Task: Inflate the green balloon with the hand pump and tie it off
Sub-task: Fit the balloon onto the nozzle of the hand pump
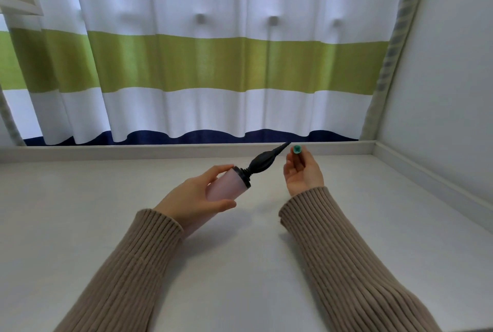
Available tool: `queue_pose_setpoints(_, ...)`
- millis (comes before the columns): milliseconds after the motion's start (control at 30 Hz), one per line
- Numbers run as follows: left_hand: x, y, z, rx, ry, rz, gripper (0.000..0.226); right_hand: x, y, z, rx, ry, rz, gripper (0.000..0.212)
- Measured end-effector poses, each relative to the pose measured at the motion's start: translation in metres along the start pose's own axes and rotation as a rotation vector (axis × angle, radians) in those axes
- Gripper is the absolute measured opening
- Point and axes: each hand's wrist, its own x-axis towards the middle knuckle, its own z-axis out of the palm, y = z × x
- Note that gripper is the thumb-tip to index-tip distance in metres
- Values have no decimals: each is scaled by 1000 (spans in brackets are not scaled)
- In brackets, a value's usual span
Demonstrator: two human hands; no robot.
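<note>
Around the hand pump [241,174] the white tabletop [240,265] lies bare on every side; beyond its nozzle a low ledge [133,151] and striped curtain [202,65] close the way, a wall [448,91] far right

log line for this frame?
left hand: holds pump | right hand: pinches balloon neck | nozzle: beside opening, not inserted

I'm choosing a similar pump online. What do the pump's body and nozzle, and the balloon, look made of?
Hand pump body: likely frosted, translucent pinkish plastic, matte. Its nozzle: black, faintly glossy, probably hard plastic, though rubber can't be ruled out. Green balloon: only the rolled neck shows, seemingly thin latex.
</note>
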Motion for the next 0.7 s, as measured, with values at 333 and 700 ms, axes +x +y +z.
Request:
queue_pose_setpoints(333, 0, 2, 3, 57, -20, 2, 71, 5, 6, 0, -94, -27, -82, 6)
queue_pose_setpoints(700, 3, 1, 7, 67, 25, 31, 70, 5, 11, -1, -216, -133, -49, 7)
